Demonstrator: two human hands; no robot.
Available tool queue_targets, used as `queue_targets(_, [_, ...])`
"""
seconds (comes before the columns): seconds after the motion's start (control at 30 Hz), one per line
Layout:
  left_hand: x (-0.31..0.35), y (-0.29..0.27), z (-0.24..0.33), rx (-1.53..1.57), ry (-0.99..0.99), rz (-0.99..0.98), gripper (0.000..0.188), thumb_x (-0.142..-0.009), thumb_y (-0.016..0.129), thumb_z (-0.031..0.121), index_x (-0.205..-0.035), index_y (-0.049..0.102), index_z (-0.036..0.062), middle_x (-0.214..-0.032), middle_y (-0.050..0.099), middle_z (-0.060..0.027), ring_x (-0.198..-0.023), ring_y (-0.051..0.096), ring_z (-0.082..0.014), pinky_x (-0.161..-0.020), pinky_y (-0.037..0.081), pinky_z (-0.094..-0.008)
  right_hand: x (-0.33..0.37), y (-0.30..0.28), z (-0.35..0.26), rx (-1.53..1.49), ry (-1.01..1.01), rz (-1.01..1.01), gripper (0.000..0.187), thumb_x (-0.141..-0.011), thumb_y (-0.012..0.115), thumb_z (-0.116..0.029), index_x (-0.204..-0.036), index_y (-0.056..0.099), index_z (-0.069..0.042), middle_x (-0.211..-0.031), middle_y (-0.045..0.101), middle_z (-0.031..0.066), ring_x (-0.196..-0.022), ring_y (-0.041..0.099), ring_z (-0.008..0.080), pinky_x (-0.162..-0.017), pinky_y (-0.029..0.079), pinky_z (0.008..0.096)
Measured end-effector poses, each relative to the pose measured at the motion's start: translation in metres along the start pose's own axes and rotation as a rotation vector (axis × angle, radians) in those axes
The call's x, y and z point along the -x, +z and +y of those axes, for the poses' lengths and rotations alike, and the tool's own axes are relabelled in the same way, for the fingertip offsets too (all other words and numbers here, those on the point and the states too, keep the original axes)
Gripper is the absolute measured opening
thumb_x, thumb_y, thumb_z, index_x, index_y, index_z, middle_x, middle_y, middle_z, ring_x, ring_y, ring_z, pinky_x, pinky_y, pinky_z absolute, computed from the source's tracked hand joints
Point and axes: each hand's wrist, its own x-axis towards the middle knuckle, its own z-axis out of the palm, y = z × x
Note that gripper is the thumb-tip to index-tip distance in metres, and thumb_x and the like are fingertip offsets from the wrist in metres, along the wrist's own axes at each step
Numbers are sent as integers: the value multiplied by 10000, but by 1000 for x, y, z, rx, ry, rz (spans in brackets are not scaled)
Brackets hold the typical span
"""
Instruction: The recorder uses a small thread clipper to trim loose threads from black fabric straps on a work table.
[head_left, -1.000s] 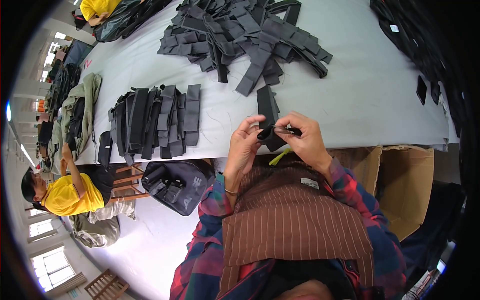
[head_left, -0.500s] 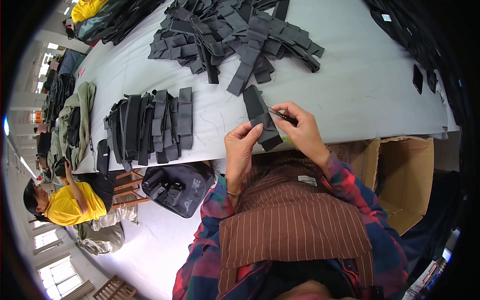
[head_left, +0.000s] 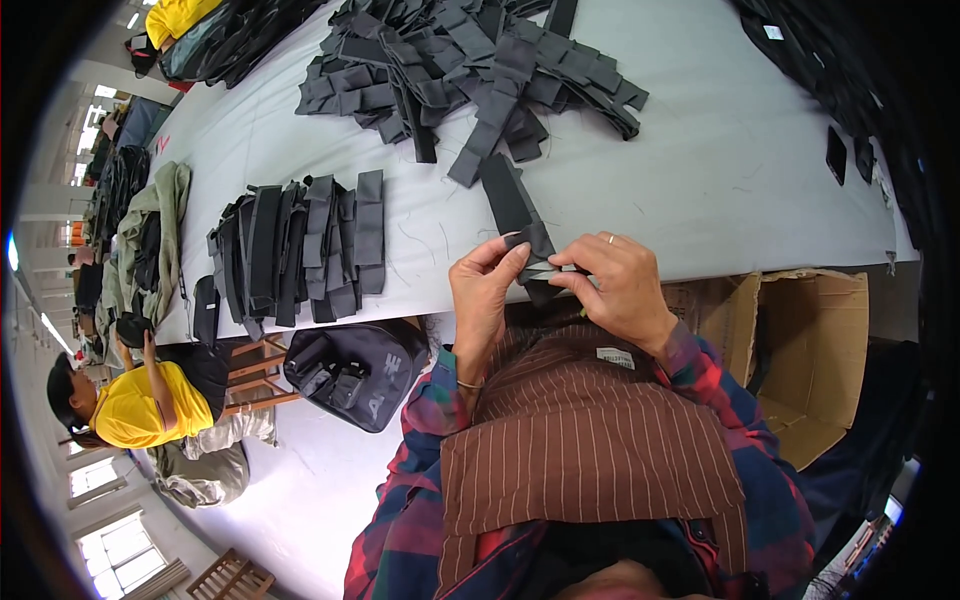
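Note:
A dark grey fabric strip reaches from the white table's near edge toward the large pile. Its near part is pinched between the thumb and fingers of my left hand. My right hand is closed around small thread snips, mostly hidden by the fingers. Their pale metal blades look parted and lie against the strip, just beside my left fingertips. Beyond the strip is a tangled pile of similar grey strips. To the left, more strips lie side by side in a row.
An open cardboard box stands at the right below the table. A black bag with dark pieces sits at the left below the edge. Loose threads are scattered on the table. A person in yellow works at far left.
My right hand has come lower and nearer, bringing the snips from the strip's upper side to just by my left fingertips. The strip's far end has shifted slightly left and away.

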Motion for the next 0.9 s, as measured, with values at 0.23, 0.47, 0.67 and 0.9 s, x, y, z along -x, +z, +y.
queue_targets(0.23, [5, 3, 7, -33, -2, -5, 172, -851, 680, 36, -1007, 686, -38, -844, 661, -13, -703, 540, -51, -627, 426, -193, 1, -2, 1, -44, 12, 21, 149, -731, 732, -103, -858, 659, -77, -735, 610, 48, -654, 566, 214, -624, 434, 331])
queue_targets(0.47, [16, 5, 25, 1, -85, 28, 210, -891, 650, 108, -1037, 666, -42, -735, 607, 18, -634, 513, -35, -559, 410, -193, -9, -11, -13, -266, 16, 51, 193, -699, 727, -2, -874, 670, -59, -734, 591, 60, -617, 544, 191, -586, 444, 288])
queue_targets(0.67, [39, 19, 67, -493, 184, -21, 248, -920, 617, 158, -1084, 653, -25, -660, 553, 43, -589, 474, -39, -533, 384, -208, -19, -23, -25, -464, 25, 89, 145, -745, 713, -30, -881, 663, -46, -725, 611, 50, -603, 565, 131, -569, 440, 255])
queue_targets(0.9, [26, 5, 43, -228, 105, -338, 341, -995, 496, 201, -1261, 517, -13, -1066, 631, -70, -933, 600, -113, -806, 480, -236, -31, -5, -29, -525, 201, 78, 50, -776, 663, -25, -815, 631, -20, -691, 630, 85, -601, 594, 144, -555, 444, 272])
